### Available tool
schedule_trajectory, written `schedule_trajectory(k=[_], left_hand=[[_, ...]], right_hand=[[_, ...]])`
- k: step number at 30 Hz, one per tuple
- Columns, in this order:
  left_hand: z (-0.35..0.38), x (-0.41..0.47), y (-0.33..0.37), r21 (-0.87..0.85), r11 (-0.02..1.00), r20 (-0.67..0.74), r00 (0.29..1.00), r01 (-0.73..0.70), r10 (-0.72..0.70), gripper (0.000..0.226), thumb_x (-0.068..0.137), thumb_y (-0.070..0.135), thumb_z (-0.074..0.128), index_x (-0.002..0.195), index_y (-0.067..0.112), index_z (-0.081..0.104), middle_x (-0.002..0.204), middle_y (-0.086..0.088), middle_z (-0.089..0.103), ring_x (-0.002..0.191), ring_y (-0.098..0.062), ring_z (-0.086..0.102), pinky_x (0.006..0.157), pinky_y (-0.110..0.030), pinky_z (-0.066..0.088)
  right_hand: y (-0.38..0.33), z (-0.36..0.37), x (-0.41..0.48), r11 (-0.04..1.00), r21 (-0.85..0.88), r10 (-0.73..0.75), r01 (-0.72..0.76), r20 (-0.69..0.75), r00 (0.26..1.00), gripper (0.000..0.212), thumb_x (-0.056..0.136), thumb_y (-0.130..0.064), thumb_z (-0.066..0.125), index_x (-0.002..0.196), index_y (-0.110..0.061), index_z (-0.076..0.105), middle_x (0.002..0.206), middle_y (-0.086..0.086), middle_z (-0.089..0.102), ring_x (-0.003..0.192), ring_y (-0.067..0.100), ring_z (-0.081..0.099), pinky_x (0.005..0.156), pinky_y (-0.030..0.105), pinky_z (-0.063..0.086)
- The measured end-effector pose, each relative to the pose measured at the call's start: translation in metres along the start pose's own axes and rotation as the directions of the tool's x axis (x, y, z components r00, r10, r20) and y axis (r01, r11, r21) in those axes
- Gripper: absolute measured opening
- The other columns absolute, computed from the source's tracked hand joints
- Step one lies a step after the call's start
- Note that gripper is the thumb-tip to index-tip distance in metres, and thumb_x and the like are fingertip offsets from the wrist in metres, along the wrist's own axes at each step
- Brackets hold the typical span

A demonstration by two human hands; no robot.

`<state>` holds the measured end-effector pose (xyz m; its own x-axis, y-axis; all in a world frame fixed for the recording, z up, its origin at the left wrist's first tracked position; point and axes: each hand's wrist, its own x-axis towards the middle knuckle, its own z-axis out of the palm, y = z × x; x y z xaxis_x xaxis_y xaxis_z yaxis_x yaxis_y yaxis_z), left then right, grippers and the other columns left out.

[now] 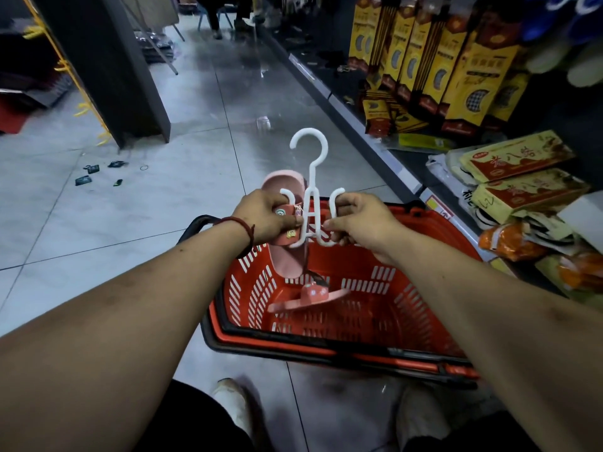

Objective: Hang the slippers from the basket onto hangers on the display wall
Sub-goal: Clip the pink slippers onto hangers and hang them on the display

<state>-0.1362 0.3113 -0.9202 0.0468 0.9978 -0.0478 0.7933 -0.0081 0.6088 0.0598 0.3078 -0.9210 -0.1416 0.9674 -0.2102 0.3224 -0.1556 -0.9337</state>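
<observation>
Left hand [266,216] and right hand [357,220] grip hanger [310,203] over basket [421,308].

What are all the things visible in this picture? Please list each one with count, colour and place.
hanger: one, white, held above the basket by both hands
held slipper: one, pink, against the hanger's left side
basket slipper: one, pink, inside the basket
basket: one, red, on the floor
boxes: many, yellow and red, shelves at right
floor scraps: several, dark, on the tiles at left
left hand: grip on slipper and hanger
right hand: grip on hanger
</observation>
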Motion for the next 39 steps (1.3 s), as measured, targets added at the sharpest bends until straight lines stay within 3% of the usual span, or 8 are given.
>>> schedule_trajectory(k=[6, 13, 20, 26, 29, 33, 37, 39], left_hand=[[0.010, 0.011, -0.020, 0.067, 0.996, 0.110, 0.992, 0.057, -0.064, 0.036, 0.083, 0.038, 0.073, 0.059, 0.016, 0.059, 0.063, 0.003, 0.055, 0.062, -0.014, 0.050, 0.055, -0.025, 0.035], [0.034, 0.027, -0.047, 0.158, 0.983, 0.297, 0.944, 0.099, -0.142, 0.037, 0.087, 0.033, 0.071, 0.057, 0.016, 0.058, 0.064, 0.001, 0.055, 0.069, -0.019, 0.053, 0.060, -0.026, 0.036], [0.053, 0.039, -0.074, 0.313, 0.943, 0.417, 0.876, 0.110, -0.241, 0.025, 0.093, 0.037, 0.062, 0.089, 0.013, 0.070, 0.083, -0.002, 0.061, 0.088, -0.023, 0.058, 0.074, -0.026, 0.041], [0.055, 0.043, -0.080, 0.275, 0.949, 0.447, 0.853, 0.155, -0.269, 0.022, 0.095, 0.041, 0.060, 0.098, 0.023, 0.072, 0.102, 0.002, 0.065, 0.093, -0.019, 0.060, 0.080, -0.030, 0.047], [0.057, 0.046, -0.078, 0.253, 0.951, 0.456, 0.845, 0.176, -0.278, 0.020, 0.095, 0.041, 0.059, 0.086, 0.026, 0.069, 0.088, 0.003, 0.063, 0.086, -0.018, 0.061, 0.077, -0.032, 0.051], [0.058, 0.048, -0.067, 0.198, 0.956, 0.475, 0.831, 0.218, -0.288, 0.019, 0.097, 0.034, 0.059, 0.099, 0.018, 0.068, 0.082, 0.001, 0.062, 0.081, -0.022, 0.065, 0.082, -0.038, 0.059], [0.051, 0.051, -0.058, 0.152, 0.950, 0.477, 0.821, 0.272, -0.312, 0.012, 0.096, 0.031, 0.061, 0.086, 0.025, 0.062, 0.087, -0.003, 0.061, 0.085, -0.026, 0.067, 0.073, -0.039, 0.062], [0.044, 0.047, -0.053, 0.128, 0.946, 0.454, 0.830, 0.298, -0.323, 0.017, 0.096, 0.030, 0.063, 0.080, 0.025, 0.062, 0.083, -0.005, 0.060, 0.080, -0.028, 0.066, 0.065, -0.038, 0.062]], right_hand=[[0.048, 0.001, 0.030, 0.954, -0.287, 0.110, -0.087, 0.063, 0.992, 0.032, 0.086, 0.011, 0.067, 0.111, -0.007, 0.061, 0.083, 0.012, 0.067, 0.058, 0.020, 0.062, 0.054, 0.030, 0.052], [0.135, 0.025, 0.072, 0.616, -0.781, 0.355, -0.100, 0.162, 0.921, 0.024, 0.090, -0.001, 0.056, 0.109, -0.003, 0.070, 0.115, 0.019, 0.069, 0.105, 0.033, 0.066, 0.083, 0.029, 0.051], [0.221, 0.053, 0.097, 0.664, -0.629, 0.593, -0.403, 0.116, 0.796, 0.035, 0.098, -0.010, 0.059, 0.132, -0.001, 0.058, 0.132, 0.017, 0.061, 0.122, 0.036, 0.060, 0.099, 0.040, 0.051], [0.257, 0.058, 0.105, 0.640, -0.302, 0.766, -0.706, 0.177, 0.618, 0.028, 0.102, -0.008, 0.052, 0.129, -0.002, 0.057, 0.108, 0.021, 0.064, 0.077, 0.029, 0.065, 0.058, 0.036, 0.057], [0.258, 0.054, 0.103, 0.574, -0.219, 0.814, -0.789, 0.256, 0.521, 0.013, 0.101, -0.009, 0.050, 0.108, -0.008, 0.061, 0.106, 0.018, 0.065, 0.069, 0.029, 0.067, 0.067, 0.040, 0.057], [0.257, 0.059, 0.098, 0.640, -0.164, 0.766, -0.750, 0.215, 0.606, 0.015, 0.101, -0.009, 0.048, 0.101, -0.004, 0.062, 0.091, 0.019, 0.065, 0.072, 0.033, 0.065, 0.074, 0.042, 0.052], [0.227, 0.054, 0.093, 0.766, -0.079, 0.642, -0.638, 0.125, 0.756, 0.013, 0.099, -0.010, 0.056, 0.094, -0.009, 0.067, 0.081, 0.014, 0.069, 0.056, 0.021, 0.065, 0.044, 0.023, 0.049], [0.206, 0.039, 0.086, 0.804, -0.101, 0.593, -0.586, 0.064, 0.803, 0.009, 0.096, -0.012, 0.063, 0.097, -0.009, 0.071, 0.097, 0.016, 0.074, 0.074, 0.024, 0.071, 0.060, 0.030, 0.060]])
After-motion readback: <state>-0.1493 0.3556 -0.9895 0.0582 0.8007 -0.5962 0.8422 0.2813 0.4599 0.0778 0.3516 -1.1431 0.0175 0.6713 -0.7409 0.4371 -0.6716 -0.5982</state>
